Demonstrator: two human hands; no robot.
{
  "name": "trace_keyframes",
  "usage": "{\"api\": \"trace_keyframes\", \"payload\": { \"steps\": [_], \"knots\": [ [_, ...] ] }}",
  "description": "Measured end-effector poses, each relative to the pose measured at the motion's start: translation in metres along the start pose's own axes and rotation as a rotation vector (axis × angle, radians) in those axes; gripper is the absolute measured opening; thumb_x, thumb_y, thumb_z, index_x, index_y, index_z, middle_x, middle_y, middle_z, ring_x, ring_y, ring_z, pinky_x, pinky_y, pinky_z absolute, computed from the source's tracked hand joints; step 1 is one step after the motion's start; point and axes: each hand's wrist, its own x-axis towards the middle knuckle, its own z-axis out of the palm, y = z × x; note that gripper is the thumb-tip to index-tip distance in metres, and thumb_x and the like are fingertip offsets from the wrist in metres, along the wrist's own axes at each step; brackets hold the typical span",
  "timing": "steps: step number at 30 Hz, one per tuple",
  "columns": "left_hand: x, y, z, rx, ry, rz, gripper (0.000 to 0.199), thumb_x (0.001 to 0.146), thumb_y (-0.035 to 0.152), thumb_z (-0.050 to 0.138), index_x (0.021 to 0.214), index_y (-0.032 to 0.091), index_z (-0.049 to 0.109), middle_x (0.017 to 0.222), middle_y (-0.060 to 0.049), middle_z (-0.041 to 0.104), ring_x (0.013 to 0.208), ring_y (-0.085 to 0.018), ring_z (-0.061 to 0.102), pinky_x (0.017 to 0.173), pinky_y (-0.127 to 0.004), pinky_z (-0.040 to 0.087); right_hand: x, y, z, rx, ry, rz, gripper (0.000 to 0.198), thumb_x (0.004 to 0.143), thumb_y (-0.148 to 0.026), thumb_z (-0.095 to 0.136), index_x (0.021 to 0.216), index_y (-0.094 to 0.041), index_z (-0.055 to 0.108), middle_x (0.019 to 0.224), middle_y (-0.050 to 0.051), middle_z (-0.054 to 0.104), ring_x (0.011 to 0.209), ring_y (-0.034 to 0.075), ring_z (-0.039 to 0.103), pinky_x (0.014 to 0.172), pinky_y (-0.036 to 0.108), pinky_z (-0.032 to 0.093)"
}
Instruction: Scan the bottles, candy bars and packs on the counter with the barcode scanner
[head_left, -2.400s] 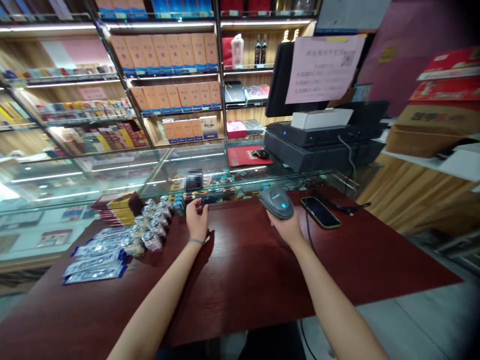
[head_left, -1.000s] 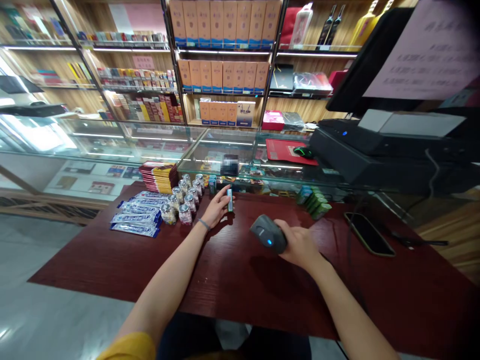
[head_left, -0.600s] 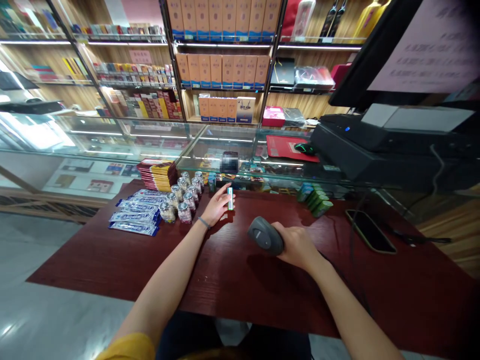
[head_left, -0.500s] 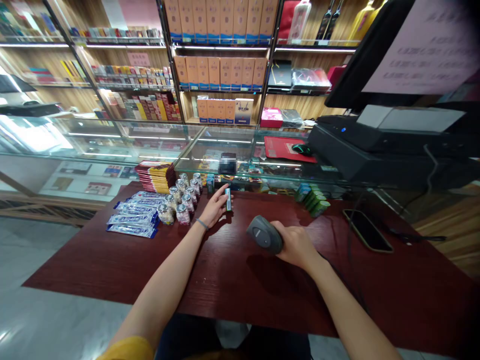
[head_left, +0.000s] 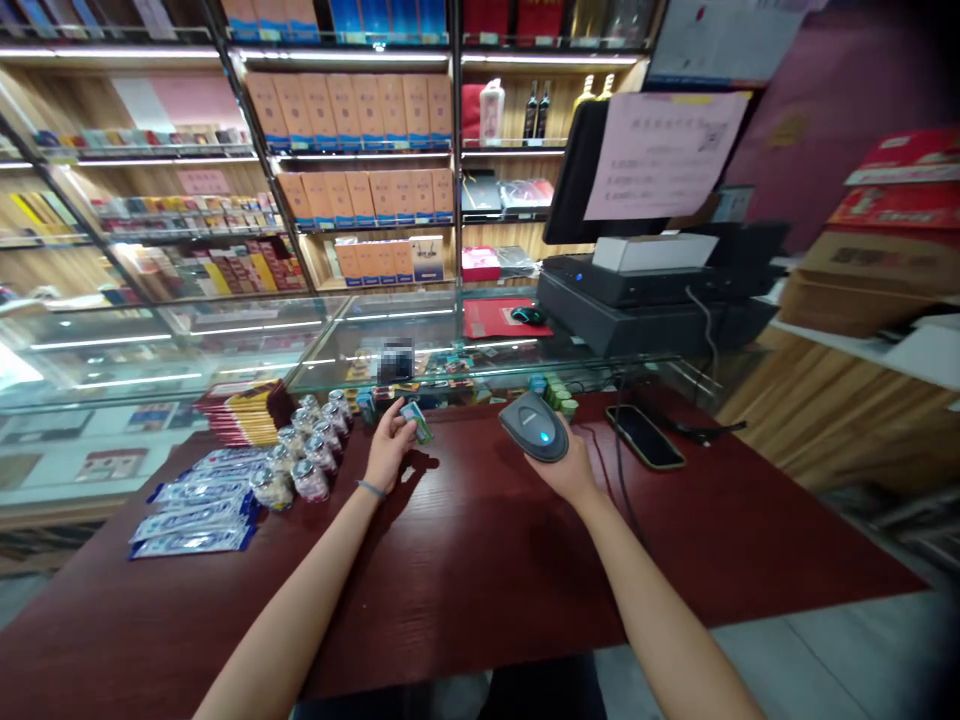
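My left hand (head_left: pixel 390 450) pinches a small flat green-and-white pack (head_left: pixel 417 423), lifted a little over the dark red table with its shadow beneath. In my right hand (head_left: pixel 568 468) is a grey barcode scanner (head_left: pixel 534 428), a blue light glowing on its top. The scanner is held above the table, to the right of the pack. Behind it, partly hidden, stand several green cylindrical packs (head_left: pixel 560 398). Small jars with silvery lids (head_left: pixel 310 480) stand in rows left of my left hand, and a few small blue packs (head_left: pixel 366 407) are just behind it.
Long blue-and-white packets (head_left: pixel 196 510) lie at the left, before a stack of red-and-yellow packets (head_left: pixel 244 414). A phone (head_left: pixel 645 437) and cables lie at the right. A glass counter (head_left: pixel 330 375) borders the table's back, with a monitor (head_left: pixel 574 180) beyond.
My left hand has raised and tilted the small pack, which was upright by the table surface. The scanner has turned and its blue light now shows. The view has swung right.
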Motion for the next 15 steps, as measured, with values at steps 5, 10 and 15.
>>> {"api": "trace_keyframes", "payload": {
  "steps": [5, 10, 15],
  "knots": [
    [0.014, -0.013, 0.036, 0.09, -0.012, 0.064, 0.055, 0.071, 0.044, 0.087, 0.113, 0.017, 0.063, 0.107, -0.008, 0.073, 0.093, -0.019, 0.07, 0.08, -0.032, 0.057, 0.005, 0.011, -0.007, 0.105, 0.116, 0.094, 0.043, 0.074, -0.04, 0.071, 0.111, -0.022, 0.061, 0.086, 0.01, 0.078, 0.083, 0.029, 0.078, 0.073, 0.036, 0.061],
    [0.028, -0.031, 0.092, 0.134, -0.102, 0.11, 0.045, 0.073, 0.039, 0.086, 0.105, 0.017, 0.063, 0.099, -0.006, 0.074, 0.093, -0.02, 0.071, 0.088, -0.037, 0.057, 0.01, 0.022, -0.015, 0.137, 0.181, 0.167, 0.048, 0.076, -0.04, 0.072, 0.118, -0.018, 0.06, 0.085, 0.011, 0.077, 0.081, 0.03, 0.076, 0.073, 0.039, 0.06],
    [0.037, -0.057, 0.149, 0.125, -0.191, 0.106, 0.04, 0.072, 0.035, 0.086, 0.1, 0.019, 0.062, 0.099, -0.006, 0.074, 0.094, -0.021, 0.071, 0.092, -0.039, 0.056, 0.016, 0.028, -0.029, 0.13, 0.208, 0.166, 0.031, 0.086, -0.04, 0.064, 0.11, -0.021, 0.061, 0.075, 0.007, 0.074, 0.074, 0.027, 0.074, 0.068, 0.038, 0.059]
  ]
}}
